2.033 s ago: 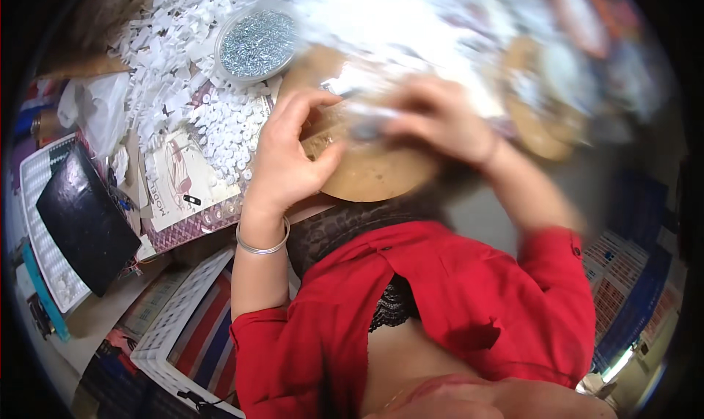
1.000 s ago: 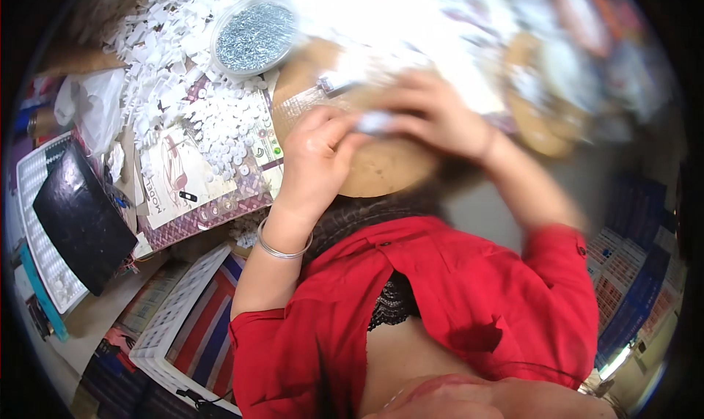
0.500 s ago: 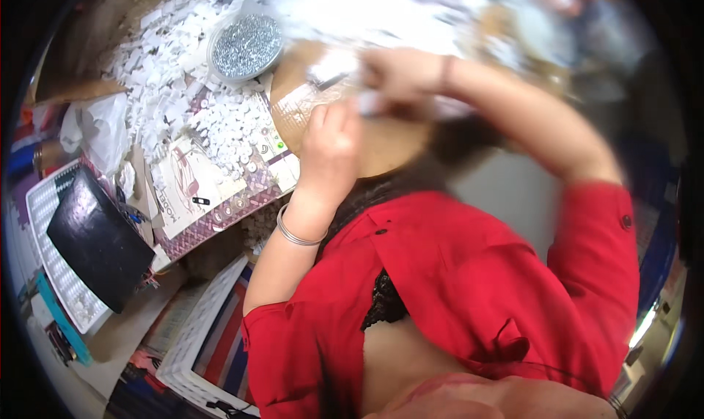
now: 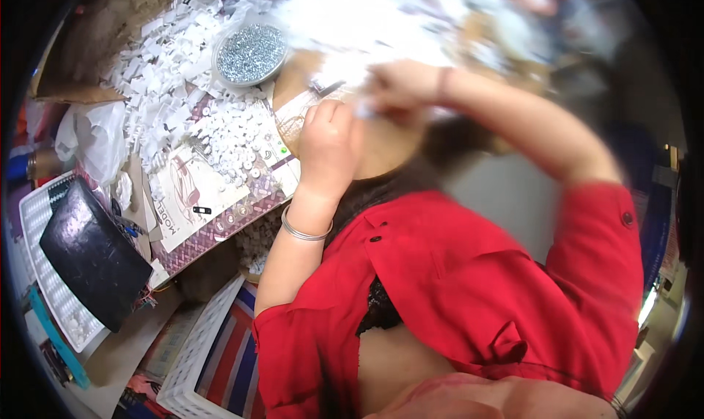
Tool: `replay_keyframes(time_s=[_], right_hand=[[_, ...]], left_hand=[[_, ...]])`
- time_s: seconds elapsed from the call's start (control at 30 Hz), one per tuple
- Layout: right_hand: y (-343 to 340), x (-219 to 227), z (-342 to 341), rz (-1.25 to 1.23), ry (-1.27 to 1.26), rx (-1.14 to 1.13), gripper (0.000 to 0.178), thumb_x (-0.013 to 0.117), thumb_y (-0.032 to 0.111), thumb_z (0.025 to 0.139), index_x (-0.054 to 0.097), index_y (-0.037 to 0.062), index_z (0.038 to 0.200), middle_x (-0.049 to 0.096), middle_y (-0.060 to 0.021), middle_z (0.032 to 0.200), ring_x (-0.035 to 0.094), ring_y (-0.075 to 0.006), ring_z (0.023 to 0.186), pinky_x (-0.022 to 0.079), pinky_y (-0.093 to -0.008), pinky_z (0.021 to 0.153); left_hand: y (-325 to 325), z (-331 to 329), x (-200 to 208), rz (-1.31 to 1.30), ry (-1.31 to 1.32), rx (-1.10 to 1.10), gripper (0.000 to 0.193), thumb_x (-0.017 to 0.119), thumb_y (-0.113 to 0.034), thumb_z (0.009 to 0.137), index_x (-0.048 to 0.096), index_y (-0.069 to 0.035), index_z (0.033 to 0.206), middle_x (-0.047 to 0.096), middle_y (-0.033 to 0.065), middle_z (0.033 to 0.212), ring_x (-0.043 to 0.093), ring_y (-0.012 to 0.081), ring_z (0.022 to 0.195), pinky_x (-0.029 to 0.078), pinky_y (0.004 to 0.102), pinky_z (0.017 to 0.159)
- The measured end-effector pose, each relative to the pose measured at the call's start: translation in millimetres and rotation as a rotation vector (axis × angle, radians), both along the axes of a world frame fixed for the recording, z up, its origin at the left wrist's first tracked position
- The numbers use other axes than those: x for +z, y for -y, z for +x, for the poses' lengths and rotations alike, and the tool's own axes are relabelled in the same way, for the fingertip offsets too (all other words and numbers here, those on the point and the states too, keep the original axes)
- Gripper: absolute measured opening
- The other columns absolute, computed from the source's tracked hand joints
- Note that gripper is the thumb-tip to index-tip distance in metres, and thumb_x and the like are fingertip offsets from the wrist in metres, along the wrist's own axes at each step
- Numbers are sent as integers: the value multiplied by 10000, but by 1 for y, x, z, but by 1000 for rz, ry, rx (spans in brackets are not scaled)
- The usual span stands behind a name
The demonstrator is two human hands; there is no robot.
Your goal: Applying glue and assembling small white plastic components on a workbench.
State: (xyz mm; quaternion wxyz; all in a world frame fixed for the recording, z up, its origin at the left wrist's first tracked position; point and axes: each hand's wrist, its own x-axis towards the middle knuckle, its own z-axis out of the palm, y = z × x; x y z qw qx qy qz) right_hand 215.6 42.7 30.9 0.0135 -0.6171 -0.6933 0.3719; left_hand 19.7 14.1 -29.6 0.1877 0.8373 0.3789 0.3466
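Head view: upper centre, left hand point(image 4: 331, 142) and right hand point(image 4: 402, 89) — grips unclear — flanked a white piece point(image 4: 363, 110); lettered paper point(image 4: 178, 189) lay left.

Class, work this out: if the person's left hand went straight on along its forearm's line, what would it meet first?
Probably the small dark grey piece seen over the brown board, just beyond the left hand; depth is unclear.

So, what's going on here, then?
Someone in a red shirt has both hands over a round brown board. The left hand and right hand are close together, a small pale piece showing between them; blur hides the exact grip. To their left are many loose white pieces and a round tub of small shiny metal bits.
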Motion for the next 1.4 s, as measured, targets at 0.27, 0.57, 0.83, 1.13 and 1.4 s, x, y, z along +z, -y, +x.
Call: replay_keyframes(time_s=[0.27,0.57,0.83,1.13,1.4], right_hand=[[33,-16,12,521,-153,180,236,734,106,822,654,51,1036,653,-154,917,659,-350,849,536,-411,725],[27,-23,14,501,-125,196,161,722,125,825,682,73,972,623,-132,925,630,-356,893,524,-419,769],[38,-22,10,527,-311,153,187,714,65,801,625,52,965,609,-119,957,606,-323,941,512,-386,808],[56,-40,8,388,-728,-84,159,585,107,979,686,20,1065,676,-91,1034,647,-179,897,512,-302,820],[54,-16,5,632,-652,151,525,727,79,860,544,66,1352,597,-93,1070,610,-249,984,519,-328,859]], left_hand=[[0,3,-4,39,57,16,244,766,-79,760,690,-25,986,646,119,917,606,315,866,507,394,758],[0,4,-5,28,27,-2,223,746,-54,764,657,-9,964,629,138,910,594,335,871,494,413,775],[10,3,5,-107,93,16,232,704,-27,807,576,-14,1000,592,149,901,567,352,862,465,435,790],[31,6,9,-90,311,-21,295,687,85,836,527,-20,1061,646,148,1047,650,263,878,530,335,748],[8,-14,22,-1364,1014,-224,281,595,-76,976,501,-3,1231,627,114,1085,634,151,902,551,275,766]])
